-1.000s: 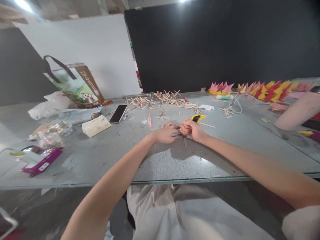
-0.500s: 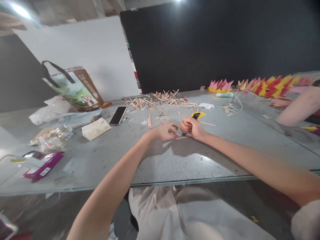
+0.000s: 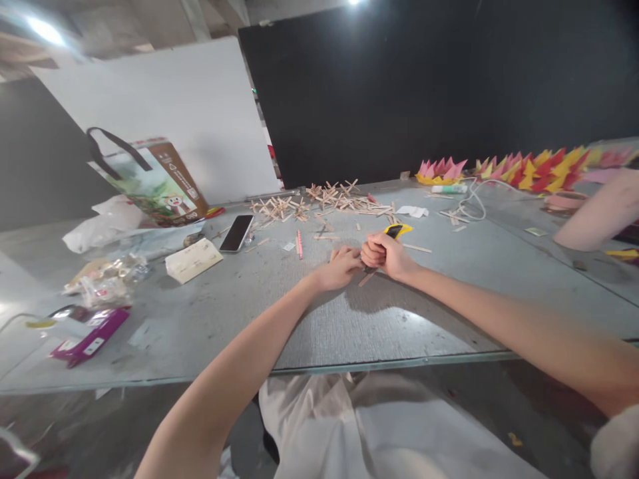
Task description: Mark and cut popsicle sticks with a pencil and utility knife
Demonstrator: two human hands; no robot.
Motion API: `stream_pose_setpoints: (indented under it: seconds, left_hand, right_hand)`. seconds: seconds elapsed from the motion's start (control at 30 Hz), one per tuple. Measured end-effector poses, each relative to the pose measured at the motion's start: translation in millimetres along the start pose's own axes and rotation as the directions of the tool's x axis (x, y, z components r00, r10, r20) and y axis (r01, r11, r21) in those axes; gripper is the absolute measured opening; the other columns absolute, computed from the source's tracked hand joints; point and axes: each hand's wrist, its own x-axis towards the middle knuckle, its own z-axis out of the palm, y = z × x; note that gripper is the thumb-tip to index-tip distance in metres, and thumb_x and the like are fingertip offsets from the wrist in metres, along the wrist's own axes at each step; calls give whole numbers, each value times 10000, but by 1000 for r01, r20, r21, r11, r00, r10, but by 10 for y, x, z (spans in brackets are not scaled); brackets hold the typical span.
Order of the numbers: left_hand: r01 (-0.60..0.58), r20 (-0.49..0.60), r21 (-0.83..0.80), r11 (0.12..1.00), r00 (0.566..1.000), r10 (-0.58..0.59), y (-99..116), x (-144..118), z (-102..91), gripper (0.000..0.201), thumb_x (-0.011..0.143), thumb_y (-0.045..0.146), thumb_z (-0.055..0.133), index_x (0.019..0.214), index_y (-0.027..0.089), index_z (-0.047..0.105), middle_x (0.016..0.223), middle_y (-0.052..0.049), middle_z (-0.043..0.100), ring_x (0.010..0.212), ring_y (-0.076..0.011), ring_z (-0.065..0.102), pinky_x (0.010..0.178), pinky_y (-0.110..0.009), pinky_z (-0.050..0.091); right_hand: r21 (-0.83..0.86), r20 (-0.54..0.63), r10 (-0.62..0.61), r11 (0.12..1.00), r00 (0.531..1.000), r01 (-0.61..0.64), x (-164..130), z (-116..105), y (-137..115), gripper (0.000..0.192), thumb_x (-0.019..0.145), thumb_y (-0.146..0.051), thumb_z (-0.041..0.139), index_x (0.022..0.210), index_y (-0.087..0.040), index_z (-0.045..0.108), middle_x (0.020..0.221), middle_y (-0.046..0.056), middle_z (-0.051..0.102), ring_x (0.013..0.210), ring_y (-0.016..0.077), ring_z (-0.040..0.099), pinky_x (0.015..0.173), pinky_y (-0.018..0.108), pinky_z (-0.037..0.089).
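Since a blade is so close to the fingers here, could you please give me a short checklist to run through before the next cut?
1. Right hand closed firmly around the yellow utility knife: ok.
2. Left hand pressed flat on the table, steadying the wooden stick: ok.
3. Left fingertips out of the blade's path: cannot tell, the blade is hidden between the hands.
4. Stick lying flat on the table: ok.
5. Phone and white cable apart from the cutting spot: ok.
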Motion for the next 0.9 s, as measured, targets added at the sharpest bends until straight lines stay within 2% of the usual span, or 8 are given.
stream_pose_setpoints:
  seconds: [0.1, 0.2, 0.33, 0.43, 0.53, 0.67, 0.77, 0.9]
  left_hand:
    - [-20, 15, 104, 994, 1000, 19, 53, 9, 11, 448, 1037, 118, 370, 1181, 264, 768, 1420, -80, 632, 1369, -318, 482, 1156, -525, 400]
    - [-32, 36, 201, 979, 999, 25, 32, 22, -7, 561, 946, 13, 374, 1263, 279, 752, 1477, -83, 597, 1405, -324, 450, 1141, -529, 401]
    - [-36, -32, 249, 968, 998, 45, -84, 22, -42, 620, 854, -29, 438, 1255, 303, 775, 1539, -68, 560, 1472, -332, 386, 1194, -566, 332]
    - [-19, -108, 188, 982, 993, 40, -150, 1, -83, 537, 879, 1, 459, 1116, 306, 832, 1479, -57, 607, 1457, -314, 413, 1225, -556, 302]
    - [-3, -140, 78, 997, 990, 14, -157, -33, -122, 445, 829, 11, 497, 941, 259, 849, 1407, -68, 657, 1400, -311, 477, 1224, -557, 326]
    - [-42, -66, -48, 998, 997, 39, -167, -67, -143, 411, 750, 17, 497, 839, 237, 832, 1438, -61, 664, 1356, -304, 544, 1209, -564, 379]
    - [-104, 1, -90, 991, 995, 104, -229, -81, -153, 427, 736, 32, 499, 864, 252, 843, 1496, -49, 643, 1383, -298, 547, 1217, -555, 388]
    - [-140, 38, -113, 984, 989, 146, -318, -93, -176, 487, 720, 29, 495, 936, 278, 854, 1520, -43, 634, 1388, -277, 564, 1230, -543, 383]
  right_hand:
    - [0, -1, 8, 1000, 1000, -8, 5, 9, -6, 559, 888, -370, 678, 523, -232, 277, 450, -77, 232, 410, 79, 157, 439, 272, 165]
    - [-8, -3, 22, 1000, 1000, -22, 9, 11, -15, 560, 882, -372, 679, 526, -232, 270, 451, -76, 223, 411, 81, 158, 436, 269, 181]
    - [-13, -29, 21, 1000, 999, -21, 11, -12, -10, 540, 874, -361, 674, 526, -235, 281, 456, -78, 217, 415, 86, 158, 438, 270, 189]
    - [-13, -36, 27, 1000, 999, -28, 17, -39, -8, 519, 867, -349, 662, 523, -236, 291, 455, -79, 209, 423, 89, 134, 444, 273, 158]
    - [-7, -52, 38, 999, 998, -39, 28, -59, -17, 511, 847, -330, 653, 514, -240, 276, 453, -80, 191, 431, 91, 109, 449, 277, 133]
    - [3, -80, 36, 999, 996, -36, 29, -49, -35, 532, 829, -339, 643, 511, -242, 228, 452, -83, 157, 436, 90, 87, 450, 278, 117]
    - [-18, -69, 40, 999, 997, -42, 19, -23, -44, 537, 825, -343, 652, 515, -241, 226, 453, -81, 169, 434, 88, 99, 451, 276, 127]
    - [-27, -49, 38, 999, 998, -39, 16, -15, -44, 548, 826, -349, 661, 524, -243, 216, 454, -81, 174, 435, 86, 97, 452, 273, 126]
